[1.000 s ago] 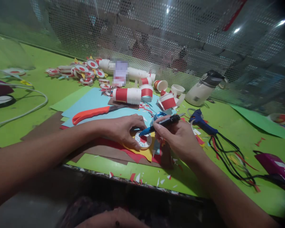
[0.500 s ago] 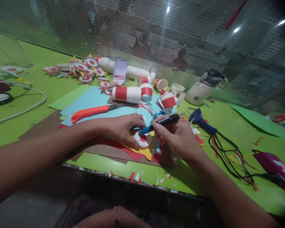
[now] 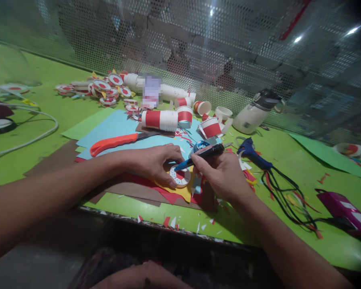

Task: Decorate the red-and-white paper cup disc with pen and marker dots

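My left hand (image 3: pixel 156 162) pins a small white paper ring with a red centre (image 3: pixel 182 178) onto yellow paper (image 3: pixel 185 193) lying over red and brown sheets. My right hand (image 3: pixel 221 174) grips a black and blue pen-shaped tool (image 3: pixel 198 156) whose blue tip touches the ring's upper left rim. Both forearms reach in from the near table edge.
An orange-handled cutter (image 3: pixel 114 142) lies on blue paper (image 3: pixel 114 128) behind my hands. Red-and-white paper cups (image 3: pixel 161 119) and finished rings (image 3: pixel 104 88) are farther back. A blue glue gun (image 3: pixel 252 154) with black cables, a white bottle (image 3: pixel 254 114) and a purple tool (image 3: pixel 343 208) are at the right. Perforated metal screen behind.
The tool's tip has slid slightly left along the ring's rim. My hands otherwise stay in place, and the view has shifted a little.
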`<state>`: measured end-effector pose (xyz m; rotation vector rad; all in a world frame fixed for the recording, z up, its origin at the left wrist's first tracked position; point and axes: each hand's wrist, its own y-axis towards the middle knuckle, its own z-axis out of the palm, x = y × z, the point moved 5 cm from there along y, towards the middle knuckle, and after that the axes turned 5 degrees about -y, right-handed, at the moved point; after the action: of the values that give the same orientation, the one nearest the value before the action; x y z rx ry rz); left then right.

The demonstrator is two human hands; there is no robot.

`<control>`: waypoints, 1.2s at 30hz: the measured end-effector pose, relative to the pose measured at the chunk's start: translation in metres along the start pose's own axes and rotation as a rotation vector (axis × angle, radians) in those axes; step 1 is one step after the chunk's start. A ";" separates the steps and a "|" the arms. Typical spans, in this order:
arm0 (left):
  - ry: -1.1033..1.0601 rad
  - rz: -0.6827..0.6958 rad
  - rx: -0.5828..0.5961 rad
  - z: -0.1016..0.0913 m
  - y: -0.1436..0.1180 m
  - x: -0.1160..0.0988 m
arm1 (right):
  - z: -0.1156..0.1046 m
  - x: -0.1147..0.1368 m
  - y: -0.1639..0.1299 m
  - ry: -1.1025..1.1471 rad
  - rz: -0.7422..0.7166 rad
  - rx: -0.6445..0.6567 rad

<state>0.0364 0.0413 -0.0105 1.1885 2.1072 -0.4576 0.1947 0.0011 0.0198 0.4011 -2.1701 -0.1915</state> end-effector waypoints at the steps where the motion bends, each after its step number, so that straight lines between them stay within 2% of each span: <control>1: -0.001 0.001 -0.002 0.000 0.000 0.000 | 0.001 0.000 0.000 -0.007 0.003 -0.005; 8: 0.021 0.013 -0.014 0.000 0.000 -0.001 | -0.003 0.001 -0.001 0.077 0.010 -0.053; 13: 0.028 -0.005 -0.007 -0.001 -0.001 0.001 | -0.021 0.005 -0.003 0.157 0.000 -0.218; 20: 0.042 -0.025 -0.001 -0.001 0.000 0.000 | -0.011 -0.003 -0.002 0.122 -0.013 -0.171; 26: 0.036 0.010 -0.009 -0.001 0.000 -0.003 | -0.002 -0.002 -0.003 0.054 -0.090 -0.141; 36: 0.035 0.005 -0.010 -0.001 0.000 -0.004 | -0.001 0.001 -0.004 -0.014 -0.106 -0.112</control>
<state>0.0371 0.0393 -0.0070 1.2043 2.1337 -0.4267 0.1961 -0.0024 0.0200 0.4524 -2.1417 -0.3741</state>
